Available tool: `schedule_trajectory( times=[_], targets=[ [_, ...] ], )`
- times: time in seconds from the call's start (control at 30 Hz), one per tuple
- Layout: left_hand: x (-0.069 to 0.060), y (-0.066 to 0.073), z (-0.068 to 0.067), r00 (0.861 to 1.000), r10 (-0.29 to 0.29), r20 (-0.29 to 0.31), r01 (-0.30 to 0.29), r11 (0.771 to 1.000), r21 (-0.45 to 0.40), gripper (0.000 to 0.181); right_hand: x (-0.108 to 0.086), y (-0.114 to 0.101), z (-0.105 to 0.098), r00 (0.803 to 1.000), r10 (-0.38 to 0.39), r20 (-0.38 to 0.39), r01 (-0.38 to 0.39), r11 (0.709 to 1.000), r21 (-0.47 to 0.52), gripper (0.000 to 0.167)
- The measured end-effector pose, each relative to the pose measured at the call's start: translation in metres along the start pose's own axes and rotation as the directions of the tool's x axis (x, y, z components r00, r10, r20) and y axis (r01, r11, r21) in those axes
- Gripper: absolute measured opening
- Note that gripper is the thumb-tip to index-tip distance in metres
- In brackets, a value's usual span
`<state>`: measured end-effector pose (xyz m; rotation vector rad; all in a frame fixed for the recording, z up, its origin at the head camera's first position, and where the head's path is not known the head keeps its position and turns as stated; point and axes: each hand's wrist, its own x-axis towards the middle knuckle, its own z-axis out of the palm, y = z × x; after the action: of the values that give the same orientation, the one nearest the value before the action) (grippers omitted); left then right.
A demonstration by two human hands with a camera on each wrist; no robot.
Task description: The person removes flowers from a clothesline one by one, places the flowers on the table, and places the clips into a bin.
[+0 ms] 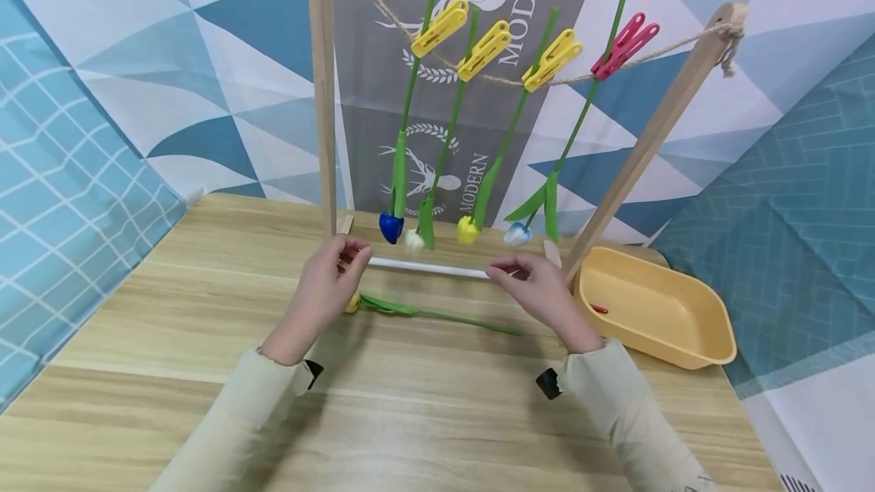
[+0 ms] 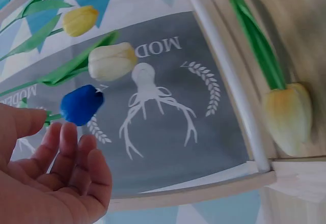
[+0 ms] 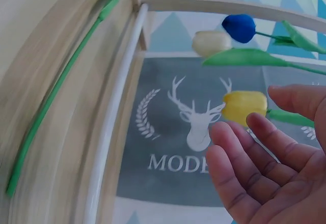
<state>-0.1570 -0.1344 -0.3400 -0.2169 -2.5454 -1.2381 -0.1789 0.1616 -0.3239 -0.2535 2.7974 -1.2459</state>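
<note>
My left hand (image 1: 326, 275) hovers at the left side of the frame with loosely bent fingers. In the left wrist view a blue tulip (image 2: 81, 105) hangs just past its fingertips, and whether they touch cannot be told. My right hand (image 1: 536, 287) is held palm up with relaxed fingers, near a hanging yellow tulip (image 3: 245, 108). A white tulip (image 1: 413, 240) and a light-blue tulip (image 1: 517, 234) also hang upside down. The white crossbar (image 1: 431, 268) passes behind the fingertips in the head view; the wrist views show it apart from both hands. A pale yellow tulip (image 2: 288, 117) lies on the table.
Two wooden posts (image 1: 323, 97) carry a twine line (image 1: 502, 80). Yellow clothespins (image 1: 484, 50) and one red clothespin (image 1: 623, 45) clip the stems to it. An orange-yellow tray (image 1: 656, 268) stands at the right, a small red item (image 1: 598, 309) inside. Patterned cloth hangs behind.
</note>
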Motion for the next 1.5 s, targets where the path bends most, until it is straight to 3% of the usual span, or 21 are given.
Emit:
schedule_trajectory(
  times=[0.17, 0.37, 0.73, 1.1, 1.27, 1.5],
  targets=[
    [0.003, 0.009, -0.004, 0.998, 0.004, -0.059, -0.006, 0.999, -0.043, 0.028, 0.003, -0.011, 0.005, 1.000, -0.007, -0.002, 0.007, 0.998, 0.059, 0.027],
    [0.009, 0.017, -0.006, 0.995, 0.018, -0.101, -0.027, 0.996, -0.083, 0.027, 0.010, -0.028, 0.007, 0.998, -0.068, -0.009, 0.069, 0.986, 0.155, 0.026],
    [0.022, 0.039, -0.013, 0.992, 0.008, -0.125, -0.031, 0.983, -0.183, 0.035, 0.017, -0.061, 0.004, 0.988, -0.130, -0.086, 0.142, 0.980, 0.142, 0.024],
    [0.036, 0.060, -0.020, 0.985, 0.081, -0.155, -0.112, 0.973, -0.201, 0.030, 0.022, -0.092, -0.006, 0.982, -0.165, -0.093, 0.181, 0.962, 0.205, 0.025],
    [0.045, 0.068, -0.023, 0.981, 0.104, -0.166, -0.139, 0.967, -0.213, 0.031, 0.026, -0.107, -0.013, 0.969, -0.216, -0.117, 0.239, 0.939, 0.247, 0.027],
    [0.057, 0.080, -0.027, 0.975, 0.126, -0.183, -0.168, 0.957, -0.237, 0.031, 0.030, -0.128, -0.023, 0.956, -0.241, -0.170, 0.288, 0.886, 0.364, 0.028]
  ],
)
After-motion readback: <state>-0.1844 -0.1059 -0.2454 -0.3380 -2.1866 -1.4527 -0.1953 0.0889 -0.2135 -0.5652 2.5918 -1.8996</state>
